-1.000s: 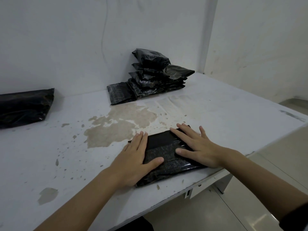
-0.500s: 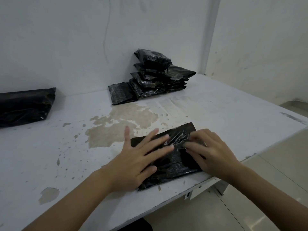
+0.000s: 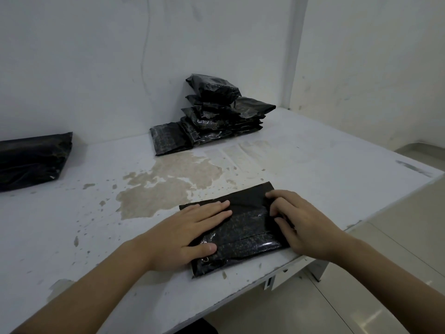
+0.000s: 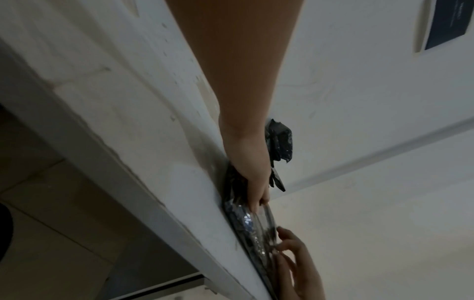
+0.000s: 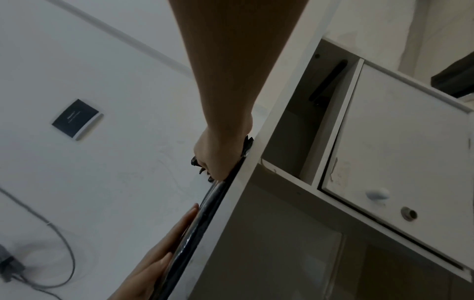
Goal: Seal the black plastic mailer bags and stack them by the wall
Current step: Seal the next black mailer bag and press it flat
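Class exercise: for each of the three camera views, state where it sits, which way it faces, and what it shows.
Head: on the head, facing forward and down at the table; left hand and right hand lie on the mailer bag.
Left wrist: looks along the forearm at the left hand.
Right wrist: looks along the forearm at the right hand.
Shared: every view shows both hands and the bag.

1. We see a glossy black mailer bag (image 3: 243, 227) at the near edge, its film speckled with fine pale glints, and a matte black flap (image 3: 250, 197) along its far side.
2. The stack of bags (image 3: 216, 116) by the wall is the same shiny black, with grey highlights on its creases.
3. We note another black bag (image 3: 33, 160) at the far left.
4. The surface (image 3: 313, 165) is white, blotched with a tan-beige stain (image 3: 168, 184) and small flecks of the same tone.
5. The wall (image 3: 96, 56) is plain white.
6. The floor (image 3: 397, 249) is pale beige tile.
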`<state>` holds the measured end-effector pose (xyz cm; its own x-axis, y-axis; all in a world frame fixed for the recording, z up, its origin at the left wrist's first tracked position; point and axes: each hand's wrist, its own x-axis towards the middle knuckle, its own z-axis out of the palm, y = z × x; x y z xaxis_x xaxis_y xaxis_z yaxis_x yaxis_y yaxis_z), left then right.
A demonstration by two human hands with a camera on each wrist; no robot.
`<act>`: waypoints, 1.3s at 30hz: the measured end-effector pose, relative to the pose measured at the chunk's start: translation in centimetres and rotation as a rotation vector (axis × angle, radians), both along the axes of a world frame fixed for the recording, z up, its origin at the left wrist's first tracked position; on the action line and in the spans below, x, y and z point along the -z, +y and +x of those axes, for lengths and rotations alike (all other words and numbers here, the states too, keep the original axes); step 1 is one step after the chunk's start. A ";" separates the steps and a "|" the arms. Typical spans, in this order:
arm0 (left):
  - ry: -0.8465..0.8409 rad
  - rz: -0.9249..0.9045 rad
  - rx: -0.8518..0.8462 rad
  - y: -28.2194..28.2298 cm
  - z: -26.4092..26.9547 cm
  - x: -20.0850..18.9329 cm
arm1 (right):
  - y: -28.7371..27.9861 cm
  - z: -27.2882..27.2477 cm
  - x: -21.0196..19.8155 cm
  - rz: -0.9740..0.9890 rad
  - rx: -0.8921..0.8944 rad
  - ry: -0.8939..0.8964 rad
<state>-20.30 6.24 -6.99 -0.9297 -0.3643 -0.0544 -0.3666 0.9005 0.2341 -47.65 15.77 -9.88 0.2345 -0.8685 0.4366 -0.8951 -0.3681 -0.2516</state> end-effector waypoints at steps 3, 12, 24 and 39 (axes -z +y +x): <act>-0.033 -0.054 -0.016 0.1 -0.4 -0.3 | -0.3 0.5 -0.9 0.301 0.011 0.127; -0.066 0.342 -0.254 -1.0 0.8 0.7 | -0.7 -0.4 -1.4 0.572 0.014 0.156; -0.050 -0.027 0.146 1.1 -3.5 -0.3 | -1.1 -0.5 -2.1 0.490 0.020 0.002; 0.086 -0.038 0.171 0.9 0.2 2.1 | -12.0 1.4 -4.7 0.204 0.197 -0.260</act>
